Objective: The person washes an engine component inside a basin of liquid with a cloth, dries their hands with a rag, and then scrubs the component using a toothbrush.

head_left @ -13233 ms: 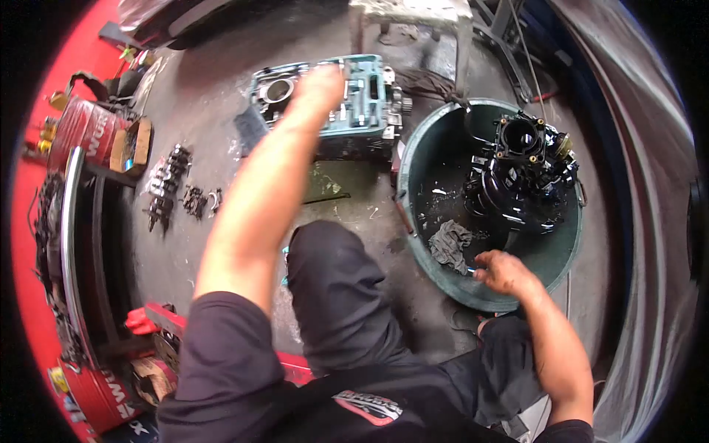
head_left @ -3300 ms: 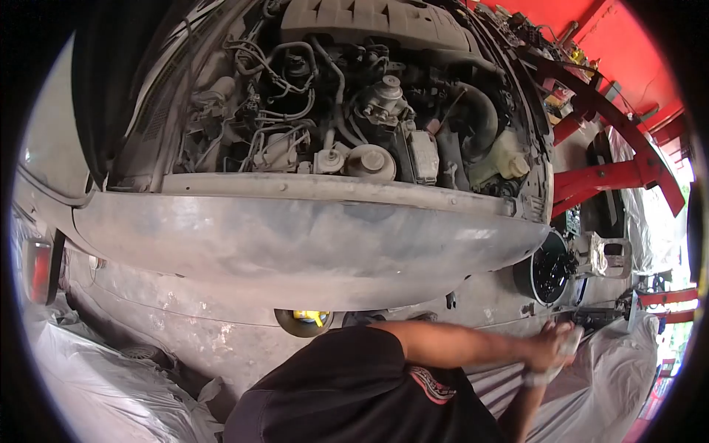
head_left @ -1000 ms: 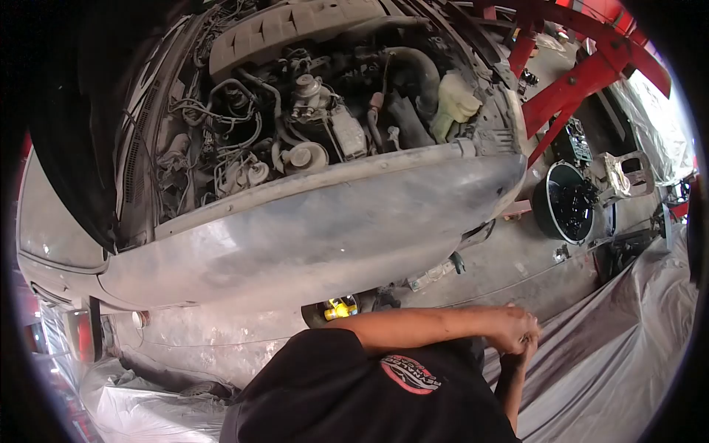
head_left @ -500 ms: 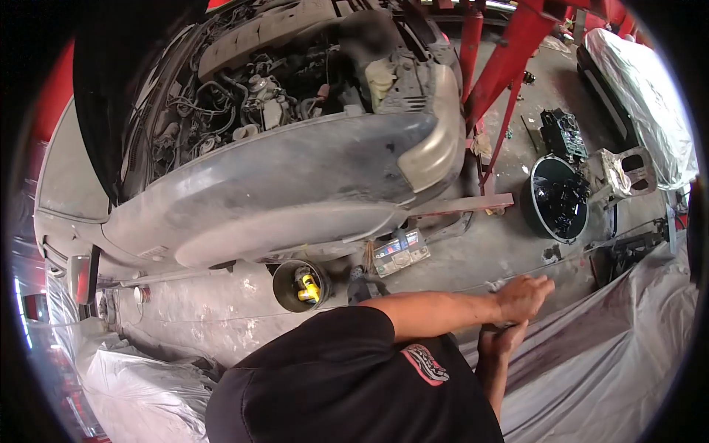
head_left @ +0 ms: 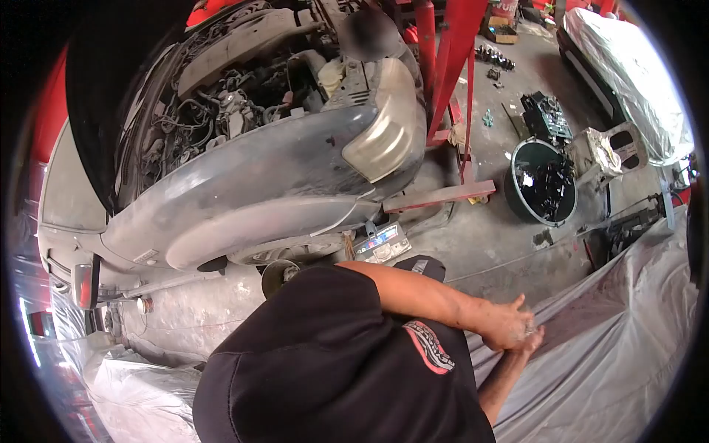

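Note:
My left hand reaches out to the right, past the black shirt. It touches my right hand, which comes up from below. One digit of the left hand sticks upward, apart from the others. Part of the right hand is covered by the left, with a digit stretched out at its side. I make out no tool or part between them; small details where they meet are unclear. Beneath and beside the hands lies a pale plastic cover.
A car with its engine bay exposed stands ahead. A red lift post and lift arm are beside it. A bucket and a battery sit near the wheel. A dark tub of parts stands right.
My view has turned to the right and my body has shifted. The hands have moved lower but still touch. The near bucket is now mostly hidden behind my shoulder.

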`<state>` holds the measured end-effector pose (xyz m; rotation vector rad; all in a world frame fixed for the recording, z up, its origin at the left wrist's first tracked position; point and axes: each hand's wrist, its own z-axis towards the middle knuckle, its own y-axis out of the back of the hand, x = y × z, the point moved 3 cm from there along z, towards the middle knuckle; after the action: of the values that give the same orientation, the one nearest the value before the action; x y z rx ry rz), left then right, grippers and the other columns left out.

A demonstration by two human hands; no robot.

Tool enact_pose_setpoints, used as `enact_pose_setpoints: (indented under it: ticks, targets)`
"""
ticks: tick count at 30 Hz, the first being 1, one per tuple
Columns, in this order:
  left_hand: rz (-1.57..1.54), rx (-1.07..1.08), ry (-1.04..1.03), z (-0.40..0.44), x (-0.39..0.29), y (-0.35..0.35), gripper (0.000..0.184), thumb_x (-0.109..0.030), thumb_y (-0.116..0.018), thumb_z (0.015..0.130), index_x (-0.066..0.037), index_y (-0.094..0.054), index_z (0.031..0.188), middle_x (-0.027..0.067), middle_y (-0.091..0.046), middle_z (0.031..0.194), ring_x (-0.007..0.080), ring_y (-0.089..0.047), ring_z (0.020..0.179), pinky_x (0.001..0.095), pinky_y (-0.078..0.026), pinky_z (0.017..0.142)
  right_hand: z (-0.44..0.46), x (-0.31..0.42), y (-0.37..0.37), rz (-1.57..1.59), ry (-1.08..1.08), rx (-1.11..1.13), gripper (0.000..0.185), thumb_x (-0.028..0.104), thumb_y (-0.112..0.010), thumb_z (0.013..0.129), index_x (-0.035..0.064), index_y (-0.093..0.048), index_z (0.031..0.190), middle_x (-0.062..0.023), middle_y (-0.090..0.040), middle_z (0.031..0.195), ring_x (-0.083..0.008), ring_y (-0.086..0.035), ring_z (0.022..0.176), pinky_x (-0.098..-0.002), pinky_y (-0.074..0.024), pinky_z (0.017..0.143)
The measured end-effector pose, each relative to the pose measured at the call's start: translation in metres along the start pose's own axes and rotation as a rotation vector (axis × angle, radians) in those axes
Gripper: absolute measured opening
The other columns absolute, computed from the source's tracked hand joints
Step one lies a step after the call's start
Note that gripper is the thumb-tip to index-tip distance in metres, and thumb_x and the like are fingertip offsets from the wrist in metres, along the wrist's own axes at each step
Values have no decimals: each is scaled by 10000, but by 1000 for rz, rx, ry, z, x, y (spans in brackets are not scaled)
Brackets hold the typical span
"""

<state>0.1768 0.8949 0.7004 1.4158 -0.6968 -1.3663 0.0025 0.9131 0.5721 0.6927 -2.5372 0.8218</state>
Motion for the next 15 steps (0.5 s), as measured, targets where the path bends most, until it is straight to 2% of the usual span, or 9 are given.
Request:
enact_pose_setpoints:
  ticks: [1, 3, 4, 7, 8, 9, 11, 12, 15]
  targets:
    - [-259, 59, -16, 12, 2, 0, 291, -232, -626, 852, -131, -752, 1094, 57, -725, 1105, 287, -549, 1211, 566, -429, 962, 1, 18, 14, -14, 63, -45, 637, 506, -231, 1017, 39, -472, 1378, -214, -575, 1327, -382, -548, 1224, -527, -407, 1073]
    - [-765, 199, -76, 47, 17, -1, 285, -208, -628, 828, -112, -753, 1065, 67, -744, 1017, 237, -654, 1054, 465, -503, 885, -14, 38, -7, -36, 102, 296, 604, 489, -297, 1017, 16, -520, 1320, -217, -620, 1251, -369, -589, 1168, -513, -435, 1051]
    - [-956, 238, -52, 57, 40, -10, 287, -179, -620, 802, -80, -744, 1041, 102, -741, 879, 209, -695, 820, 384, -532, 760, -23, 48, -22, -42, 133, 453, 589, 480, -330, 1017, 5, -544, 1291, -218, -643, 1213, -362, -609, 1140, -505, -449, 1041]
    - [-648, 187, 330, 58, 121, 28, 192, -138, -628, 744, -97, -733, 900, 121, -691, 720, 217, -674, 729, 429, -519, 687, -41, 39, -70, -174, 282, 317, 427, 318, -407, 1034, 7, -569, 1279, -133, -671, 1184, -269, -660, 1054, -428, -564, 860]
    - [-281, -12, 204, 57, 136, 42, 174, -140, -676, 699, -121, -746, 857, 125, -676, 701, 282, -668, 726, 443, -511, 736, -29, 43, -72, -167, 220, 359, 413, 296, -405, 1031, -7, -573, 1256, -146, -674, 1166, -258, -669, 1015, -426, -575, 800]
    - [-19, -32, 223, 65, 155, 37, 255, -130, -705, 708, -152, -747, 959, 112, -705, 866, 334, -662, 857, 450, -499, 792, -24, 47, -76, -26, 140, 427, 422, 300, -407, 1028, -18, -571, 1252, -154, -672, 1159, -257, -673, 966, -418, -569, 775]
    - [-228, -478, 40, 61, 145, 71, 371, -105, -695, 749, -137, -703, 1119, 105, -681, 1099, 348, -628, 1023, 440, -498, 855, -7, 52, -90, 105, 127, 467, 512, 420, -375, 1027, -2, -584, 1225, -152, -679, 1113, -274, -671, 920, -396, -547, 812]
    - [-175, -425, -62, 66, 150, 67, 387, -98, -688, 769, -119, -681, 1155, 107, -664, 1143, 343, -616, 1055, 435, -495, 877, -3, 53, -115, 183, 130, 334, 608, 530, -374, 1008, 4, -581, 1231, -141, -673, 1125, -278, -665, 962, -410, -541, 831]
    - [-179, -306, -147, 65, 180, 49, 406, -92, -677, 825, -82, -636, 1229, 103, -637, 1227, 316, -595, 1125, 426, -491, 929, 15, 52, -156, 202, 10, 593, 913, 800, -328, 901, 5, -533, 1302, -146, -615, 1247, -259, -593, 1160, -421, -453, 1013]
